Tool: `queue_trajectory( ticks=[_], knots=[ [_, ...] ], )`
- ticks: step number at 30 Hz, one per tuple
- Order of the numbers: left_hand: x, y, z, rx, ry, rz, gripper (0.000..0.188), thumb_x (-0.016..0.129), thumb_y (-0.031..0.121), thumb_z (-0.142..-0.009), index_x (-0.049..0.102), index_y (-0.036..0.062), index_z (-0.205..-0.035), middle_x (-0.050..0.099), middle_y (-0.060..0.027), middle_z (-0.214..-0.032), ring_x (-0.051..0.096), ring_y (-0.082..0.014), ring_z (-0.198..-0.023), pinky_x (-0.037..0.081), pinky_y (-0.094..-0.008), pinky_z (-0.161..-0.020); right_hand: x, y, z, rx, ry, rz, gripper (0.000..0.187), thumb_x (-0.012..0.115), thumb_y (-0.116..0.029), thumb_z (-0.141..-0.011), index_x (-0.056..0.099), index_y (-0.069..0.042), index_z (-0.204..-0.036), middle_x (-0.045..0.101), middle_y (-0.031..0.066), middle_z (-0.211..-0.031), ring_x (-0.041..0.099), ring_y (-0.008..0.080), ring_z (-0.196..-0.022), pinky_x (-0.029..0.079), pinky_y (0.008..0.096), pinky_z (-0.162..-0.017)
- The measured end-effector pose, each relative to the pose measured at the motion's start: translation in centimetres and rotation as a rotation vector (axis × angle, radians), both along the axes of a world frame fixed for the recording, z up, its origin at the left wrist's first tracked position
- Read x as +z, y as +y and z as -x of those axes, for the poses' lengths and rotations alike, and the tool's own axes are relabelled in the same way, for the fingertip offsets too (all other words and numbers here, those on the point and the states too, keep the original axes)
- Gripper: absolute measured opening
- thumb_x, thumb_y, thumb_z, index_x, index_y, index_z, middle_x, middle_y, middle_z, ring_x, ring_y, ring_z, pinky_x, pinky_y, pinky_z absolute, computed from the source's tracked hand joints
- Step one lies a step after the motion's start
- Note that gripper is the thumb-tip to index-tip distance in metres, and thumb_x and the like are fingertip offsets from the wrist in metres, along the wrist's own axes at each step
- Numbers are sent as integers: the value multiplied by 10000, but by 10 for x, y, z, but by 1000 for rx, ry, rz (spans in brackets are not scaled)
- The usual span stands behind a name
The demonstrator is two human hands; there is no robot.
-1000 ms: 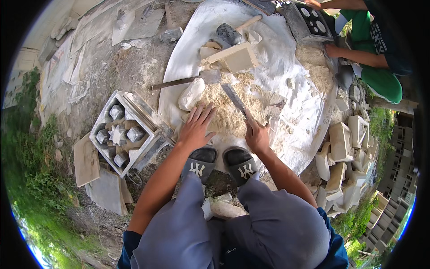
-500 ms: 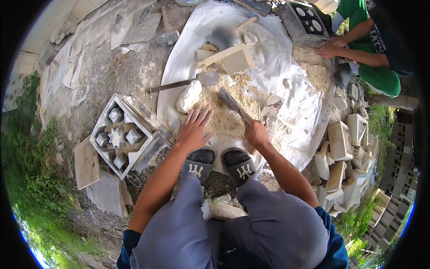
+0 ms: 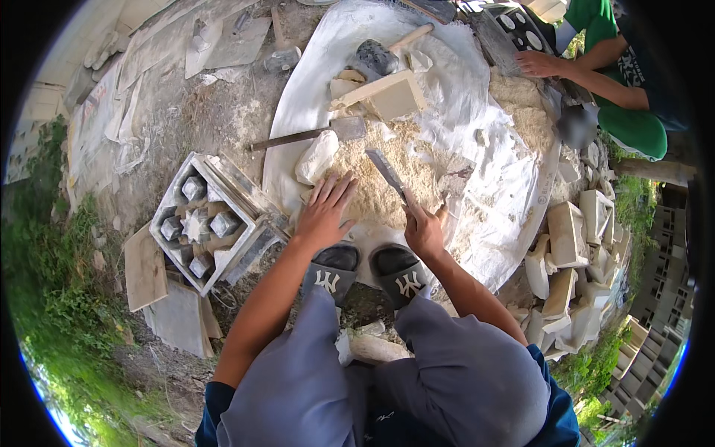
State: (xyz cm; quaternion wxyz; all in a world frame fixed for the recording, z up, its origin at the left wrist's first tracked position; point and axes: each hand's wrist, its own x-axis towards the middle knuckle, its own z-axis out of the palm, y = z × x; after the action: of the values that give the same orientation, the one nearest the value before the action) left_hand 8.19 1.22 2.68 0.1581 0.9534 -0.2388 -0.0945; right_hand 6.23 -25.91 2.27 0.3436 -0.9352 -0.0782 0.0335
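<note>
Spread across the ground beyond both hands as it is, the white sheet is the largest thing around the work. On it, just ahead of and between the hands, lies the crumbly pale material, loose and uneven; it looks only partly worked, with no even surface or clear edge to it. Right of the right hand, well apart, sits a pile of pale angular pieces, several boxlike and apparently already shaped. Left of the left hand, the grey frame rests tilted, its studs and central star uncovered. Far ahead to the right, a co-worker's hand is near a dark panel with round openings.

Farther ahead of the hands, a hollow pale block lies on the sheet, with a dark mottled lump beyond it. Nearer, a broad-headed tool lies unused, its handle pointing left, and a whitish chunk is just beyond the left fingertips.

The left hand is open, palm down, fingers spread at the near edge of the material; whether it presses is hard to tell. The right hand is closed around the handle of a flat-bladed tool, whose blade points ahead and leftward over the material. How much remains to be worked cannot be told.
</note>
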Motion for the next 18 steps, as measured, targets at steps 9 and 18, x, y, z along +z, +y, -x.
queue_trajectory(
  ticks=[9, 18],
  knots=[
    [1, 1, 0, -1, 0, 5, 962, 743, 404, -876, 238, 93, -1634, 240, -104, -1693, 192, -348, -1563, 132, -495, -1287, 4, 1, -1, 21, -75, -104, 567, 532, -168, -1024, 421, -284, -1568, 687, 285, -801, 682, 465, -713, 545, 562, -665],
    [2, 2, 3, 0, 24, 21, 953, 748, 379, -868, 254, 87, -1629, 230, -106, -1696, 160, -342, -1573, 121, -504, -1287, -10, -4, 5, 68, -40, -85, 541, 527, -161, -1023, 455, -274, -1547, 675, 281, -760, 676, 470, -702, 553, 552, -677]
  ],
)
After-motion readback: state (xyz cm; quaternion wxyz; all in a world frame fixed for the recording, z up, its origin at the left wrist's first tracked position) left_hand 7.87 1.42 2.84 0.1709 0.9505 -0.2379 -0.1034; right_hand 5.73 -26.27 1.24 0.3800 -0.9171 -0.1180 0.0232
